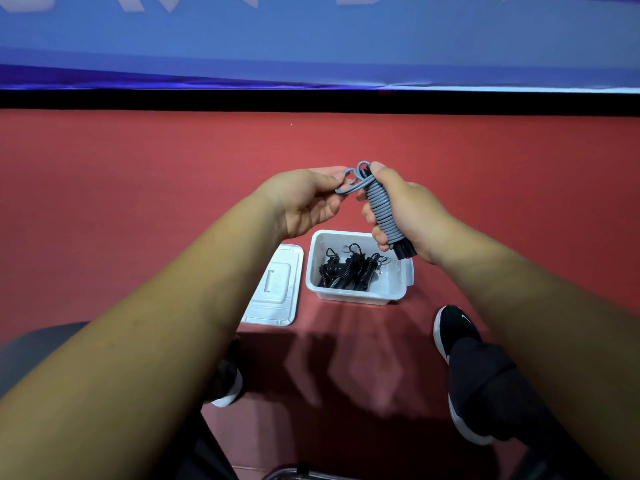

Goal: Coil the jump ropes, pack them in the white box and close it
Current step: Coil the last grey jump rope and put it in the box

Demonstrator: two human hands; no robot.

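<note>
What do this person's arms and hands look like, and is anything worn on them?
Nothing worn shows. The left hand and right hand are bare: no gloves, no rings visible. The left forearm and right forearm are bare too, with no sleeve, watch or bracelet in view.

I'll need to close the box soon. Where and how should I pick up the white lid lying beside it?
Probably from above: the white lid lies flat on the floor, so pinch the raised handle on its top, or lift the edge nearest the white box.
</note>
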